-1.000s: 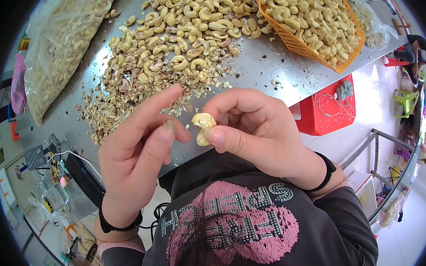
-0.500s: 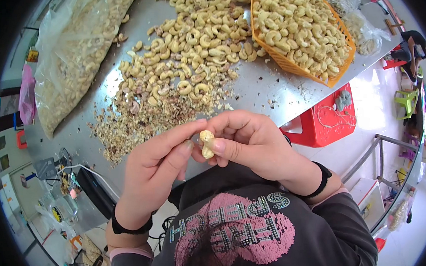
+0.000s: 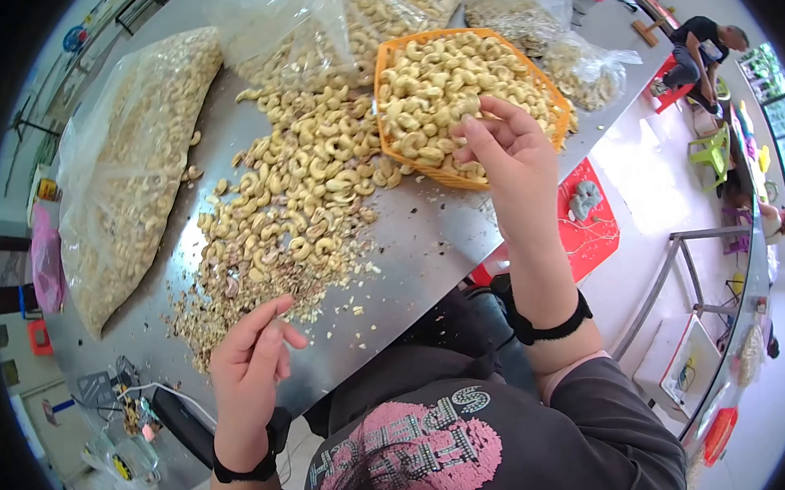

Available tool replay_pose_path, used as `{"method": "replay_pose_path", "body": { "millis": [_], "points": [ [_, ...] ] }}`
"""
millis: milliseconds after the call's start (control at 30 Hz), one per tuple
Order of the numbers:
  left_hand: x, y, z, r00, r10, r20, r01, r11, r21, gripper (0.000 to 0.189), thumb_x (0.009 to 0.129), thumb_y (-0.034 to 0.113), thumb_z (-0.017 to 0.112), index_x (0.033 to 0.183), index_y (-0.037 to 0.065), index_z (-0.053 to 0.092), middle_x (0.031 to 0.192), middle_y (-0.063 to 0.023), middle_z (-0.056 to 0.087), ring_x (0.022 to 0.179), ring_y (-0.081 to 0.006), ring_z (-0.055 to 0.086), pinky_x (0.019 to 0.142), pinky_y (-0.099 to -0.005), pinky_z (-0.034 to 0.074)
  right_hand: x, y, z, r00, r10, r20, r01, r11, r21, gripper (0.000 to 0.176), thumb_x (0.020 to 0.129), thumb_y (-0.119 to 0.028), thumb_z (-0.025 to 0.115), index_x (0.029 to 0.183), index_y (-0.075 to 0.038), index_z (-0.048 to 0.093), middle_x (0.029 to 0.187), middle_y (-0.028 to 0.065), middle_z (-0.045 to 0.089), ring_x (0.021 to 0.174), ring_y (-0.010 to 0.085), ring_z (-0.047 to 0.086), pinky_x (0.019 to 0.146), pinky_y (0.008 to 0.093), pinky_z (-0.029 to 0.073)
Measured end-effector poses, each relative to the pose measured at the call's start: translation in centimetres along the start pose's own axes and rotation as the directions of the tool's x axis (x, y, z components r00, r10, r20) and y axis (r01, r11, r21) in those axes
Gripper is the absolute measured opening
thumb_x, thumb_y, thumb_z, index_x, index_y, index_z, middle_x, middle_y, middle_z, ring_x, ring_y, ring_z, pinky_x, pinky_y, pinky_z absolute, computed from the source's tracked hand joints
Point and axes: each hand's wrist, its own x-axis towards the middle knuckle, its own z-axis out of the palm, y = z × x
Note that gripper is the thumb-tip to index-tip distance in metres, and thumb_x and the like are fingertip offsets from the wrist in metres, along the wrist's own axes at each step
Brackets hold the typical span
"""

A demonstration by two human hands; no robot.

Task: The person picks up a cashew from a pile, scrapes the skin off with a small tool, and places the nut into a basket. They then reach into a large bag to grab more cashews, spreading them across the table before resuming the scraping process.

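Observation:
My right hand (image 3: pixel 512 153) is over the orange plastic basket (image 3: pixel 457 181), which is heaped with cashew nuts (image 3: pixel 439 73). Its thumb and forefinger pinch a pale cashew nut at the fingertips, blurred against the heap. Lower left, my left hand (image 3: pixel 255 353) hovers near the table's front edge, fingers loosely curled and apart, with nothing visible in them. Beyond it lie crumbly skins and broken bits (image 3: pixel 218 311). Loose cashews (image 3: pixel 293 181), some with brown skin, spread behind these.
A long clear bag of nuts (image 3: pixel 137 166) lies on the left of the metal table (image 3: pixel 399 277). More filled bags (image 3: pixel 334 26) stand at the back. A red stool (image 3: pixel 588 230) is beside the table's right edge. A person (image 3: pixel 696 57) sits in the distance.
My right hand has moved from beside my left hand, forward and right over the basket. My left hand has drawn slightly down and left. The camera view has shifted, showing more of the back.

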Motion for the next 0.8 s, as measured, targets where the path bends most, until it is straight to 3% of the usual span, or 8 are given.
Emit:
{"method": "replay_pose_path", "body": {
  "millis": [167,367,533,633,700,733,767,800],
  "points": [
    [0.0,-0.3,-0.8,0.998,0.032,-0.05,-0.032,0.999,-0.003,0.025,0.085,0.008,0.042,0.107,0.001,0.052,0.071,-0.0035,0.056,0.049,-0.0019,0.039,0.044,-0.014,0.03,0.4,0.3,-0.9,0.994,-0.047,-0.094,0.046,0.999,-0.019,0.033,0.076,-0.007,0.057,0.104,0.004,0.044,0.086,0.0088,0.055,0.071,0.0096,0.052,0.063,0.0199,0.042],
    [0.3,0.1,-3.5,0.971,0.039,-0.235,-0.015,0.995,0.101,0.025,0.085,0.009,0.042,0.107,0.001,0.052,0.07,-0.0025,0.055,0.047,-0.0017,0.038,0.042,-0.0144,0.029,-1.4,-0.3,-0.6,0.997,-0.059,0.041,0.057,0.998,0.037,0.026,0.078,-0.007,0.056,0.101,0.001,0.048,0.087,0.0051,0.053,0.075,0.0088,0.051,0.066,0.0205,0.042],
    [0.9,0.2,-8.3,0.912,0.04,-0.407,0.04,0.982,0.185,0.025,0.085,0.013,0.045,0.105,0.003,0.053,0.068,-0.0002,0.053,0.047,-0.0015,0.037,0.042,-0.0141,0.028,-3.3,-0.1,-0.5,0.977,0.075,0.2,-0.083,0.996,0.033,0.023,0.078,-0.007,0.055,0.099,0.002,0.05,0.085,0.0063,0.054,0.073,0.0097,0.051,0.066,0.0205,0.041],
    [1.9,-0.3,-10.8,0.888,0.018,-0.459,0.143,0.939,0.313,0.025,0.083,0.015,0.049,0.103,0.003,0.054,0.063,0.0012,0.051,0.048,-0.0025,0.04,0.044,-0.0164,0.03,-4.0,0.0,0.0,0.958,0.125,0.26,-0.131,0.991,0.005,0.021,0.078,-0.008,0.056,0.096,0.003,0.051,0.081,0.0064,0.054,0.071,0.0095,0.05,0.065,0.0203,0.04],
    [2.9,-1.6,-11.9,0.919,0.048,-0.392,0.173,0.844,0.507,0.025,0.08,0.017,0.052,0.101,0.003,0.054,0.059,0.0008,0.048,0.053,-0.0037,0.044,0.048,-0.0195,0.034,-4.4,0.1,0.2,0.945,0.138,0.295,-0.141,0.99,-0.011,0.021,0.078,-0.008,0.056,0.096,0.003,0.051,0.081,0.0064,0.055,0.071,0.0091,0.05,0.065,0.0201,0.04],
    [3.5,-2.3,-12.0,0.914,0.083,-0.396,0.163,0.819,0.55,0.025,0.077,0.019,0.055,0.097,0.003,0.054,0.056,-0.0029,0.049,0.056,-0.0092,0.049,0.054,-0.024,0.038,-4.5,0.2,0.3,0.942,0.141,0.305,-0.145,0.989,-0.009,0.021,0.078,-0.008,0.056,0.096,0.003,0.051,0.081,0.0064,0.055,0.071,0.0091,0.05,0.065,0.0201,0.04],
    [4.0,-2.4,-11.8,0.911,0.081,-0.404,0.171,0.818,0.549,0.025,0.077,0.019,0.055,0.097,0.003,0.054,0.056,-0.0029,0.049,0.056,-0.0092,0.049,0.054,-0.024,0.038,-4.6,0.4,0.4,0.932,0.152,0.329,-0.157,0.988,-0.013,0.021,0.078,-0.008,0.056,0.095,0.002,0.051,0.08,0.0061,0.055,0.071,0.009,0.05,0.065,0.02,0.04],
    [4.5,-2.4,-11.6,0.922,0.104,-0.373,0.19,0.72,0.668,0.026,0.076,0.02,0.056,0.095,0.004,0.055,0.057,-0.005,0.05,0.058,-0.0134,0.051,0.055,-0.0256,0.039,-4.8,0.5,0.4,0.922,0.164,0.35,-0.168,0.986,-0.019,0.021,0.078,-0.008,0.056,0.095,0.002,0.051,0.08,0.0059,0.055,0.071,0.0088,0.05,0.065,0.0199,0.04]
  ]
}}
